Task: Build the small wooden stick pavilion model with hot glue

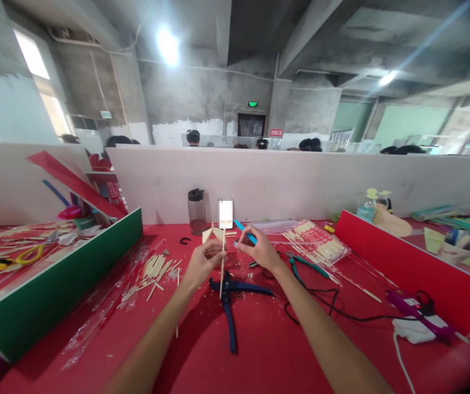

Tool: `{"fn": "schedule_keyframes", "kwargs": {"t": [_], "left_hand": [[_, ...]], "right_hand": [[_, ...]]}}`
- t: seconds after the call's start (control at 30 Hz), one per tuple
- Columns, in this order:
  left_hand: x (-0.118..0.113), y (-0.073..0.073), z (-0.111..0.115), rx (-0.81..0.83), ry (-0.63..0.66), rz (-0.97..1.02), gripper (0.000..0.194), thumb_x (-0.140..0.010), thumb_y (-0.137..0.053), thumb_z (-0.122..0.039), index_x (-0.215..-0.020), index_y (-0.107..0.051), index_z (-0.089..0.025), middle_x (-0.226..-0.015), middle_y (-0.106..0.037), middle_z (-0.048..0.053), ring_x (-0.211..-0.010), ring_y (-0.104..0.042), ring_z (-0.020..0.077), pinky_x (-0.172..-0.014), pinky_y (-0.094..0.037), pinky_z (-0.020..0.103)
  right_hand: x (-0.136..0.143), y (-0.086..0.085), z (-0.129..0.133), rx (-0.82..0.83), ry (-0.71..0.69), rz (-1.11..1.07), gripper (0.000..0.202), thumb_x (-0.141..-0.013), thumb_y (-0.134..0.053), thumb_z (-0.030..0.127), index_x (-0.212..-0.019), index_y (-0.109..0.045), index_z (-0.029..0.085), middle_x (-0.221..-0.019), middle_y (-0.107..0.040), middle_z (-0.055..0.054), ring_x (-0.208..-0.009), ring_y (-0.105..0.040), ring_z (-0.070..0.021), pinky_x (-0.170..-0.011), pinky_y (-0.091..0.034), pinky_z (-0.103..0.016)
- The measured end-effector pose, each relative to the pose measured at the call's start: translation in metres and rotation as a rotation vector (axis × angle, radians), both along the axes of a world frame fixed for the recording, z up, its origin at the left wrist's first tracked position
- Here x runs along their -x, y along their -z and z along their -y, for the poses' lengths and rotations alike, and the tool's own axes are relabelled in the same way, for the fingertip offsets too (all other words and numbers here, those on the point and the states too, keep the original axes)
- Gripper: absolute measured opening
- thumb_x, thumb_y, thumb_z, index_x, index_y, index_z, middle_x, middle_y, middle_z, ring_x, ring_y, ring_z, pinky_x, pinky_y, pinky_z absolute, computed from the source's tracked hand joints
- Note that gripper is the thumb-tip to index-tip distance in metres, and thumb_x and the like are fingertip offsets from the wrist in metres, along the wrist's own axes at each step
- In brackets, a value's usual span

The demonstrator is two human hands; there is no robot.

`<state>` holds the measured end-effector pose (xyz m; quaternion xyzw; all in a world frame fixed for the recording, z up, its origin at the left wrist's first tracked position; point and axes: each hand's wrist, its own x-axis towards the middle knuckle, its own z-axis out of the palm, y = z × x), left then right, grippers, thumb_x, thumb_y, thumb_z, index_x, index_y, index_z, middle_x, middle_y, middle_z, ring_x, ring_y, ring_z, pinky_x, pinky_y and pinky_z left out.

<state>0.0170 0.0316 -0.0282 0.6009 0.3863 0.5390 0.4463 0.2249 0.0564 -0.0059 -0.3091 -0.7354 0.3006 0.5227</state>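
Observation:
My left hand (205,261) pinches a thin wooden stick (222,273), held nearly upright over the red table. To its right my right hand (260,249) holds a blue pen (246,231), with thumb and forefinger near each other. Below the hands lies a dark blue cutter tool (228,298) with its handles spread. Behind the stick stands a bright white phone-like rectangle (225,214), with pale wooden pieces (213,234) at its foot. Short cut sticks (156,270) are piled to the left of my left hand.
A dark-lidded bottle (196,213) stands by the white partition (259,186). Green-handled pliers (308,265), packaged sticks (314,241) and a black cable (353,316) lie right. Green (74,279) and red (415,268) dividers flank the table. Heads show beyond the partition.

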Motion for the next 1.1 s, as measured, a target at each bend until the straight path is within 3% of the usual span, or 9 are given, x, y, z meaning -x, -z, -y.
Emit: {"fn": "schedule_keyframes", "kwargs": {"t": [0.2,0.4,0.57,0.73,0.9,1.1], "left_hand": [[-0.005,0.005,0.002,-0.047,0.006,-0.114,0.036,-0.075,-0.074,-0.043,-0.097,-0.068,-0.015,-0.097,-0.072,0.011,-0.079,-0.070,0.0222,-0.070,-0.057,0.032],[-0.005,0.002,0.005,-0.041,0.008,-0.097,0.036,-0.074,-0.075,-0.043,-0.096,-0.067,-0.015,-0.092,-0.073,0.009,-0.079,-0.070,0.0218,-0.071,-0.057,0.032],[-0.003,0.001,0.002,0.004,0.005,-0.086,0.039,-0.071,-0.078,-0.044,-0.093,-0.065,-0.015,-0.087,-0.073,0.009,-0.076,-0.071,0.0222,-0.070,-0.057,0.033],[0.005,-0.008,0.001,0.026,-0.059,-0.039,0.042,-0.065,-0.082,-0.045,-0.088,-0.064,-0.015,-0.082,-0.074,0.008,-0.076,-0.072,0.0225,-0.072,-0.057,0.032],[0.007,-0.021,0.004,0.047,-0.150,0.013,0.045,-0.059,-0.084,-0.049,-0.083,-0.064,-0.016,-0.080,-0.074,0.007,-0.076,-0.072,0.0228,-0.069,-0.057,0.030],[0.005,-0.024,0.008,0.074,-0.181,0.049,0.049,-0.054,-0.086,-0.050,-0.082,-0.065,-0.016,-0.080,-0.073,0.006,-0.077,-0.072,0.0226,-0.067,-0.057,0.029]], "right_hand": [[0.013,0.022,0.025,0.099,0.065,-0.135,0.021,-0.077,-0.073,0.036,-0.081,-0.058,0.021,-0.078,-0.063,-0.001,-0.072,-0.060,-0.0176,-0.071,-0.048,-0.029],[0.022,0.025,0.026,0.098,0.089,-0.162,0.020,-0.076,-0.073,0.036,-0.077,-0.061,0.020,-0.075,-0.063,-0.001,-0.069,-0.059,-0.0169,-0.067,-0.048,-0.028],[0.021,0.028,0.025,0.179,0.015,-0.228,0.025,-0.076,-0.074,0.041,-0.087,-0.064,0.021,-0.081,-0.068,-0.003,-0.075,-0.064,-0.0187,-0.072,-0.052,-0.031],[0.009,0.030,0.017,0.323,-0.090,-0.411,0.040,-0.087,-0.058,0.055,-0.102,-0.068,0.020,-0.073,-0.070,-0.005,-0.063,-0.064,-0.0183,-0.061,-0.052,-0.031],[-0.001,0.039,0.006,0.336,-0.058,-0.531,0.046,-0.083,-0.060,0.060,-0.094,-0.074,0.017,-0.067,-0.068,-0.005,-0.056,-0.059,-0.0161,-0.052,-0.047,-0.027],[0.002,0.040,0.009,0.371,-0.136,-0.528,0.040,-0.083,-0.063,0.054,-0.093,-0.074,0.017,-0.064,-0.068,-0.004,-0.055,-0.059,-0.0147,-0.051,-0.044,-0.026]]}}
